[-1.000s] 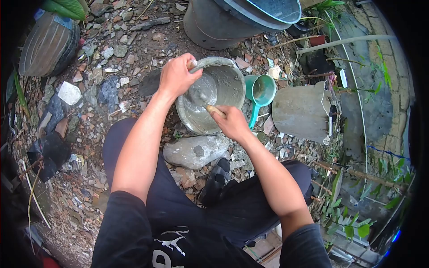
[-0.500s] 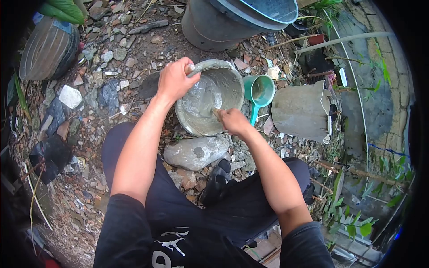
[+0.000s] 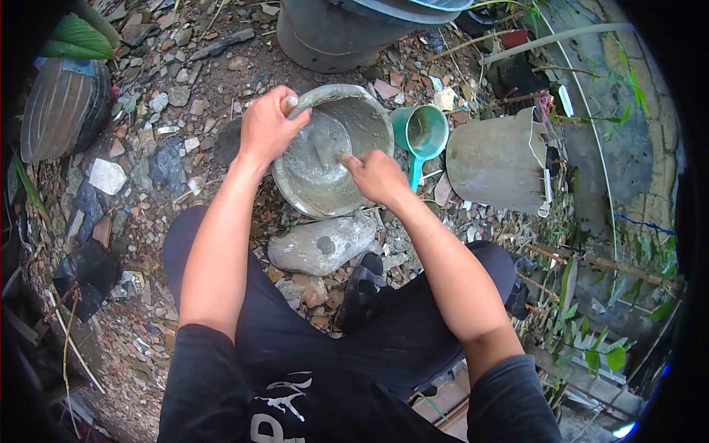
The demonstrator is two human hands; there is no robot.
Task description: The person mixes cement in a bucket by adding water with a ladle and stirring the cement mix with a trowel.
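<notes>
A grey, mortar-smeared basin (image 3: 377, 125) stands tilted towards me on the rubble and holds wet grey mix (image 3: 314, 151). My left hand (image 3: 269, 125) is closed on its upper left rim. Inside the basin's right side, my right hand (image 3: 378, 176) is closed round a short tan-handled tool (image 3: 344, 158). The tool's far end is in the mix, so its shape cannot be made out. A green dipper (image 3: 428, 140), wet and grey inside, stands close to the basin's right side with its handle towards me. Below the basin lies a large smooth stone (image 3: 323, 246).
A big dark bucket (image 3: 332, 37) stands beyond the basin. A broken grey bucket (image 3: 495, 162) lies on its side at the right. A ribbed dark container (image 3: 63, 111) sits far left. Broken stones and tile pieces cover the ground; plants (image 3: 591, 354) grow at right.
My right hand has moved the tool up and left through the mix. My left hand keeps its hold on the rim. The whole view has shifted slightly.
</notes>
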